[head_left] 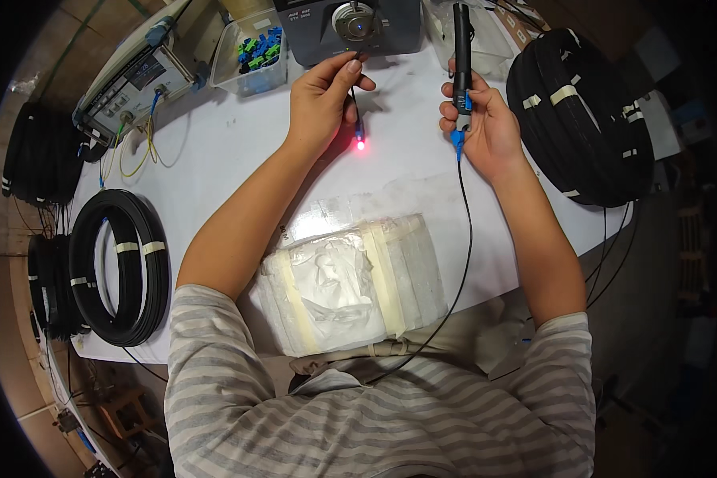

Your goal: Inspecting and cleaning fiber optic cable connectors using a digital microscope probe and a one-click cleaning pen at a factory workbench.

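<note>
While left hand (320, 99) fingers pinch a glowing cable end (360, 142), right hand (486, 127) grips a pen tester (462, 56) beside cable coils (581, 119)

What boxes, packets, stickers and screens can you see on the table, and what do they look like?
Wrapped packet: near table edge, at the person's chest; clear plastic, white inside, cream tape bands.
Clear plastic box: far left of centre; blue and green small parts inside.
Grey instrument: far left; small dark screen, rows of buttons.
Dark machine: far centre; pale label, round port.
White tape labels: on black cable coil, right.
</note>
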Demonstrator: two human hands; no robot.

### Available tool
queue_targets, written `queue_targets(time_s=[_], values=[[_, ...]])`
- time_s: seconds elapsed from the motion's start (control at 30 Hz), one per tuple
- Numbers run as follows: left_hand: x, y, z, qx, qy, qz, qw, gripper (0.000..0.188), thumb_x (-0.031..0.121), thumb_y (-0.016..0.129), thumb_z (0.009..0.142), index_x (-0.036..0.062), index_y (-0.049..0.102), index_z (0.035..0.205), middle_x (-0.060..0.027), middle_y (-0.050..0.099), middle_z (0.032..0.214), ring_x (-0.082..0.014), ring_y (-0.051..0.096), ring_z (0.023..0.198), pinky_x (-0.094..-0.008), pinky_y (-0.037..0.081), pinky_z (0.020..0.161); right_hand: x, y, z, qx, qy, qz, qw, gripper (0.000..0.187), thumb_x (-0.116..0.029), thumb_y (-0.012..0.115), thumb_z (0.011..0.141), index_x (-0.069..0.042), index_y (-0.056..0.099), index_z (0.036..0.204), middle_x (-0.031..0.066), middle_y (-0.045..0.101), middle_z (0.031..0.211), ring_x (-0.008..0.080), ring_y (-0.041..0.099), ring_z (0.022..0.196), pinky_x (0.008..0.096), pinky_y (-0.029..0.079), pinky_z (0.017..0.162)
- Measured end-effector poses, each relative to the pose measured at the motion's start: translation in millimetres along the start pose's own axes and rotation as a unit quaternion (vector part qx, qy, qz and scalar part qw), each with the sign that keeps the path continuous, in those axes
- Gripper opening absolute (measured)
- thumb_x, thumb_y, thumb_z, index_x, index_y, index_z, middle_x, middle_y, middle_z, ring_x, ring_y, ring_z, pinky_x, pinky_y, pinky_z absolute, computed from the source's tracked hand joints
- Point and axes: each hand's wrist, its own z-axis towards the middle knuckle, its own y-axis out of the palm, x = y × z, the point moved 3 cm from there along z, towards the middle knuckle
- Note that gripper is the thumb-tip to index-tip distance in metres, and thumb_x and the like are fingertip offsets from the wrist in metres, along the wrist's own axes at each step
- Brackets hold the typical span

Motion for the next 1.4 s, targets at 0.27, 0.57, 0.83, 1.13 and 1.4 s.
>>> queue_targets(time_s=[0.27, 0.57, 0.83, 1.13, 1.4], values=[[4, 2, -6, -0.019, 0.136, -0.015, 0.990, 0.026, 0.024, 0.061, 0.106, 0.0016, 0.066, 0.119, -0.0014, 0.064, 0.083, -0.0050, 0.054, 0.066, -0.0216, 0.044, 0.054, 8, 1, 1, 0.001, 0.001, -0.007, 1.000, 0.052, -0.013, 0.041, 0.097, -0.008, 0.048, 0.149, 0.0114, 0.061, 0.111, 0.0187, 0.056, 0.086, 0.0337, 0.049, 0.076], [8, 3, -12, -0.031, 0.219, 0.081, 0.972, 0.023, 0.022, 0.062, 0.106, 0.0012, 0.066, 0.115, 0.0023, 0.062, 0.082, -0.0050, 0.052, 0.071, -0.0218, 0.045, 0.064, 11, -1, 0, -0.015, -0.010, -0.049, 0.999, 0.061, -0.003, 0.041, 0.090, -0.005, 0.044, 0.150, 0.0160, 0.061, 0.124, 0.0219, 0.060, 0.095, 0.0366, 0.054, 0.088], [7, 3, -11, -0.022, 0.229, 0.080, 0.970, 0.022, 0.021, 0.062, 0.106, 0.0012, 0.066, 0.115, 0.0015, 0.064, 0.082, -0.0058, 0.054, 0.073, -0.0224, 0.046, 0.066, 12, 1, -1, 0.007, -0.021, -0.064, 0.998, 0.064, 0.002, 0.038, 0.087, 0.002, 0.041, 0.151, 0.0183, 0.062, 0.123, 0.0223, 0.062, 0.098, 0.0373, 0.054, 0.089], [8, 2, -12, -0.022, 0.234, 0.097, 0.967, 0.022, 0.021, 0.062, 0.106, 0.0013, 0.066, 0.114, 0.0012, 0.065, 0.085, -0.0059, 0.055, 0.073, -0.0224, 0.047, 0.066, 13, 3, -1, 0.003, -0.020, -0.074, 0.997, 0.058, -0.001, 0.038, 0.092, 0.003, 0.042, 0.150, 0.0170, 0.062, 0.121, 0.0206, 0.062, 0.097, 0.0358, 0.055, 0.088], [0, 0, -2, -0.045, 0.126, 0.018, 0.991, 0.024, 0.024, 0.058, 0.108, 0.0011, 0.061, 0.111, 0.0007, 0.059, 0.079, -0.0058, 0.050, 0.064, -0.0222, 0.041, 0.056, 13, 1, 0, -0.002, -0.014, -0.094, 0.996, 0.059, -0.002, 0.038, 0.092, 0.000, 0.041, 0.151, 0.0179, 0.061, 0.124, 0.0224, 0.062, 0.100, 0.0377, 0.054, 0.090]])
